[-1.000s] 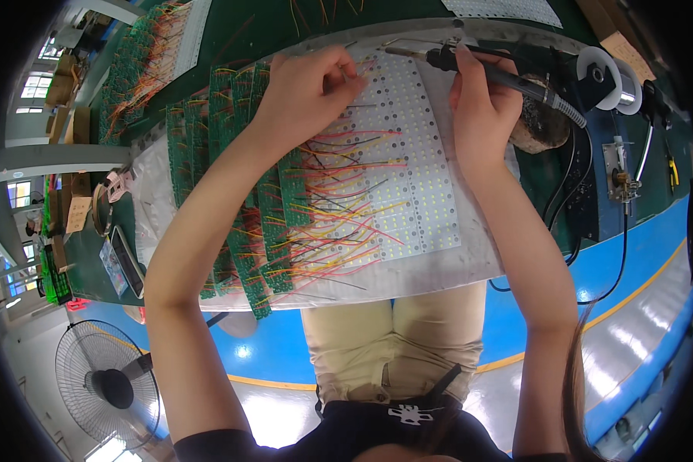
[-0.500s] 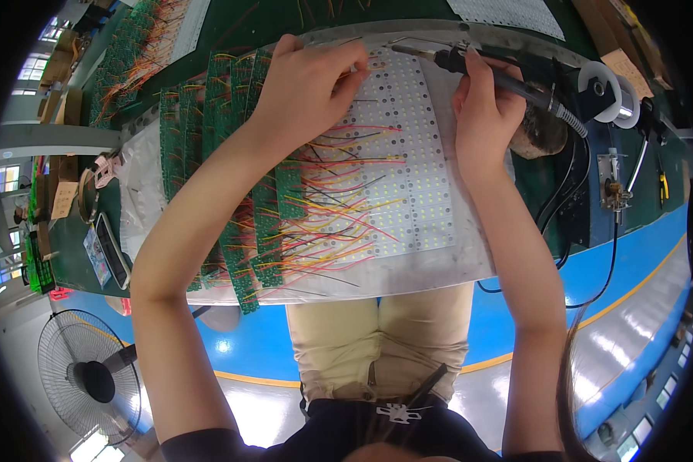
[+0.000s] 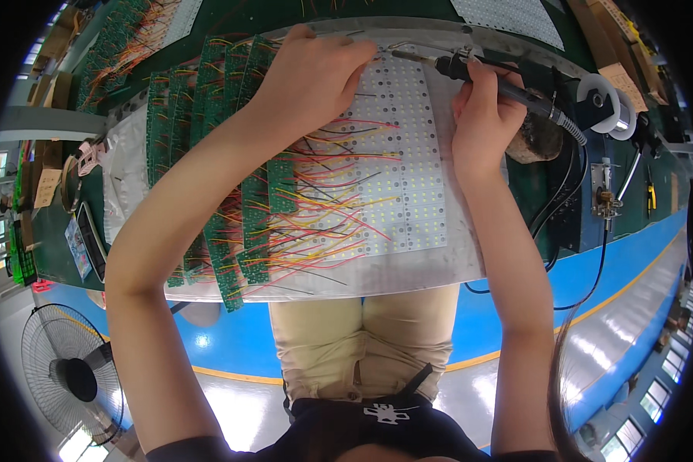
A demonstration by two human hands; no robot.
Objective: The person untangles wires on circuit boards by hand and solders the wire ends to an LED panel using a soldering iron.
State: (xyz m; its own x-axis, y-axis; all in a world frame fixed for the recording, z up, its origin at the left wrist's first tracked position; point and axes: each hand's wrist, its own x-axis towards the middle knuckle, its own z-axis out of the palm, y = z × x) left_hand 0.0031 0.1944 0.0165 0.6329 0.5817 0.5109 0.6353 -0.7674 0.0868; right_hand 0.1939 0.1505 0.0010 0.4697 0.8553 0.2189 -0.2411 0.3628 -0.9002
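Observation:
My right hand (image 3: pixel 487 115) is closed round a soldering iron (image 3: pixel 520 94), its tip pointing left over the far end of a white LED panel (image 3: pixel 408 185). A thin metal tube runs beside the iron's tip. My left hand (image 3: pixel 316 73) is closed at the panel's far left, fingertips a little left of the iron's tip; what they pinch is hidden. Under my left forearm, overlapping green circuit board strips (image 3: pixel 227 262) cover the panel's left side. Red, yellow and black wires (image 3: pixel 346 200) reach from the strips across the panel.
A solder spool (image 3: pixel 595 100) stands on its holder at the right, beside a round brownish object (image 3: pixel 535 138) and black cables. More wired green boards (image 3: pixel 112 69) lie far left, and another white panel (image 3: pixel 508 19) far right. A fan (image 3: pixel 77 377) stands lower left.
My left fingertips have moved right and slightly away from me, nearer the iron's tip. My right hand keeps its hold on the iron. The whole view has shifted slightly.

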